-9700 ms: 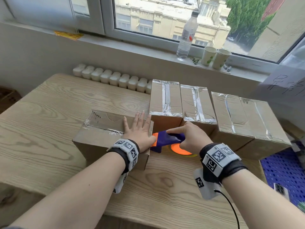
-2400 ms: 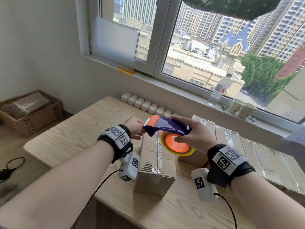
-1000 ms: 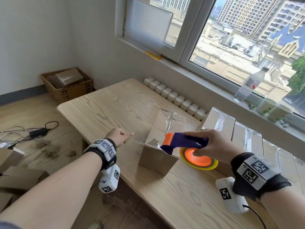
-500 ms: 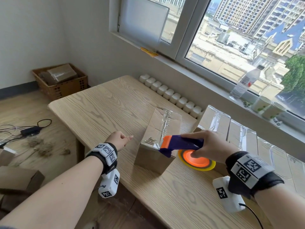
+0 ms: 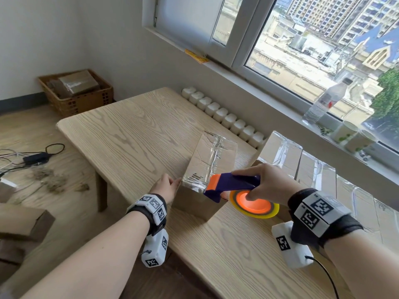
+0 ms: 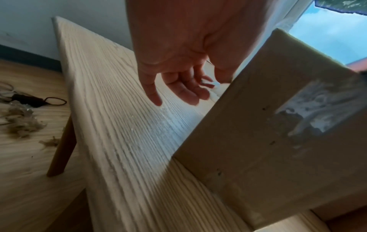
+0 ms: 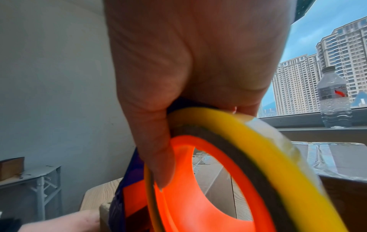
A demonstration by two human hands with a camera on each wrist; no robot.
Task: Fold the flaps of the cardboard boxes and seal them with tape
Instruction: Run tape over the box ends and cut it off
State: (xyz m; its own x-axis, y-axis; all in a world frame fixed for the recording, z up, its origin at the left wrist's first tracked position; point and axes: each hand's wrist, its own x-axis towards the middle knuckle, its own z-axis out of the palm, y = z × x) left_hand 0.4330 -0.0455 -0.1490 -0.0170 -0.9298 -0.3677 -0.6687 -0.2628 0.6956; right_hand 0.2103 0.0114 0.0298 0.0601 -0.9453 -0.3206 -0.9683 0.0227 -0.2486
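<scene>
A cardboard box [image 5: 212,160] stands mid-table with clear tape running along its top seam and down its near end [image 6: 317,109]. My right hand [image 5: 246,186] grips a purple and orange tape dispenser [image 5: 231,185] at the box's near top edge. Its orange and yellow roll [image 5: 253,205] hangs beside the box. In the right wrist view the roll [image 7: 228,188] fills the frame, with my right hand [image 7: 202,141] wrapped round the handle above it. My left hand [image 5: 173,183] lies at the box's near left corner, fingers relaxed [image 6: 184,94], holding nothing.
Several taped boxes [image 5: 280,152] line the table's right side under the window. A row of white containers [image 5: 220,115] runs along the wall, and a bottle [image 5: 323,102] and paper cups [image 5: 347,132] sit on the sill. On the floor are a basket [image 5: 75,93], cables [image 5: 36,157] and flat cardboard [image 5: 21,223].
My left hand has moved right from over the table edge to the box's near left corner. The dispenser has settled onto the near top edge of the box.
</scene>
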